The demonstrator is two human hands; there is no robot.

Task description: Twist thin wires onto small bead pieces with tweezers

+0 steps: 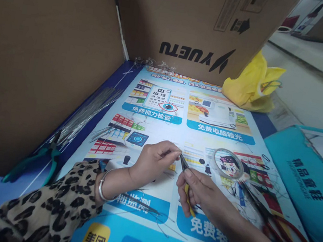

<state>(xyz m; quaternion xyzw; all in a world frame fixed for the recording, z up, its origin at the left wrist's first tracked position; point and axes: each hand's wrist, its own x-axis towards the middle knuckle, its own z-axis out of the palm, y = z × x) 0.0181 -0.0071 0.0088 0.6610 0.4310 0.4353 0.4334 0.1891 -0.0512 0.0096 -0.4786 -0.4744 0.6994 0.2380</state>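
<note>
My right hand point(202, 189) is closed round small needle-nose pliers point(184, 164) with yellow handles, their dark jaws pointing up and left. The jaw tips meet the fingertips of my left hand point(153, 160), over the middle of the printed poster point(178, 181). Thumb and finger of my left hand pinch together; what lies between them is too small to make out. Loose thin wire pieces point(161, 217) are scattered on the poster below the hands. To the right of my right hand lies a clear roll of tape point(215, 162).
Red-handled scissors point(293, 236) lie by my right forearm. Teal-handled pliers point(53, 153) and a bundle of straight wires point(86, 113) lie left. Cardboard point(190, 15) walls off the back and left. A yellow bag point(242, 86) and a teal box point(291, 174) stand right.
</note>
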